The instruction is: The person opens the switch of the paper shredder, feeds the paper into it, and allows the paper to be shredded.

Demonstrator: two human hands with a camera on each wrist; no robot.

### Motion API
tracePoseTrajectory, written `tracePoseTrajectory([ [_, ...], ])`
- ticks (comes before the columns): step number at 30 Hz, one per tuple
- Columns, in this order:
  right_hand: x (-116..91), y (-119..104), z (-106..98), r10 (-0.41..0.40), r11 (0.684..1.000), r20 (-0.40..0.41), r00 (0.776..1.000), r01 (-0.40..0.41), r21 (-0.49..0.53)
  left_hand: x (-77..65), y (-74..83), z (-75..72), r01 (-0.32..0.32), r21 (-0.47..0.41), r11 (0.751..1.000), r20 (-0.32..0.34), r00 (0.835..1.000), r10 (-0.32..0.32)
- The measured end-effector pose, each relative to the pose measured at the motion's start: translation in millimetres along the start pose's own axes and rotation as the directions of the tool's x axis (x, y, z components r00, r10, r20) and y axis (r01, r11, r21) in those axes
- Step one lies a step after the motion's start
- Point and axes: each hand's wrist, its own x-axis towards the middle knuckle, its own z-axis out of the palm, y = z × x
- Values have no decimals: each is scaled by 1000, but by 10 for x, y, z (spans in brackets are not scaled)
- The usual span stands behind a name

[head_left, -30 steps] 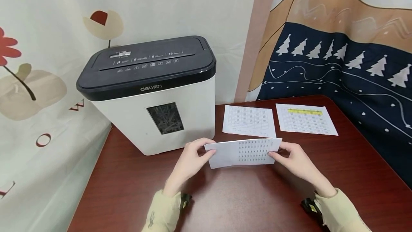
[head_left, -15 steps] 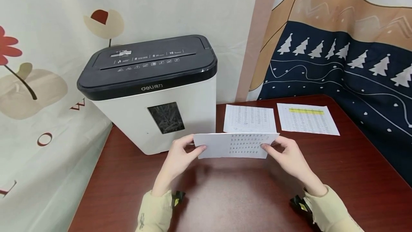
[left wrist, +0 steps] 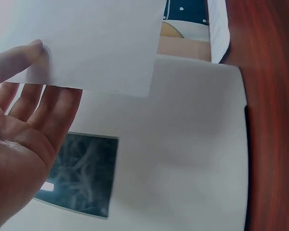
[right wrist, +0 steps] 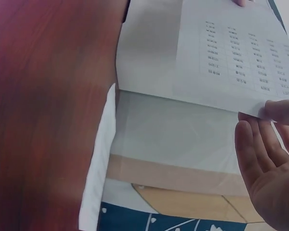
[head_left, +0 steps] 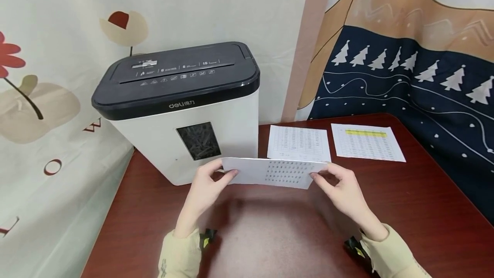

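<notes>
A sheet of paper [head_left: 248,171] with a printed table on its right part is held up between both hands, above the table and in front of the shredder. My left hand [head_left: 206,185] pinches its left end, thumb on the near face. At the other end my right hand [head_left: 341,188] pinches the sheet likewise. In the left wrist view the left thumb presses on a blank part of the paper [left wrist: 106,43]. The right wrist view has rows of small print on the paper [right wrist: 192,62]. A white paper shredder [head_left: 235,119] with a dark slotted lid stands behind the left hand.
Two printed sheets lie at the back of the brown table [head_left: 278,243]: a plain one [head_left: 299,143] and one with yellow highlighting [head_left: 366,143]. Shreds show through the shredder's window [head_left: 198,140]. Patterned curtains [head_left: 285,33] hang behind.
Both hands have moved left with the paper and slightly away from me, bringing it in front of the shredder's lower right part. The two sheets on the table stay put.
</notes>
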Motion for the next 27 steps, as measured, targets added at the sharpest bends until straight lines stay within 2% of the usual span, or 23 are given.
tracePoseTrajectory([
  [4,66,-65,5,-53,999,-42,998,53,7,-23,65,-34,-49,42,998,-60,997,52],
  [7,169,-172,-5,-94,995,-67,993,96,19,-49,135,-55,-140,50,989,-144,979,146],
  [9,247,-267,-29,-127,991,-73,989,129,25,-62,195,-76,-215,60,975,-197,955,223],
  [12,382,-428,-100,-182,983,-71,981,183,9,-52,298,-129,-321,87,943,-255,908,333],
  [16,561,-659,-195,-271,963,-83,959,270,-23,-12,464,-257,-430,135,893,-297,842,451],
  [20,699,-850,-269,-342,939,-117,932,343,-13,35,614,-361,-504,173,846,-310,788,533],
  [23,781,-959,-303,-379,923,-132,916,385,25,65,712,-418,-529,192,826,-322,761,563],
  [27,868,-1077,-322,-395,914,-141,908,404,38,85,828,-495,-531,219,819,-347,742,574],
])
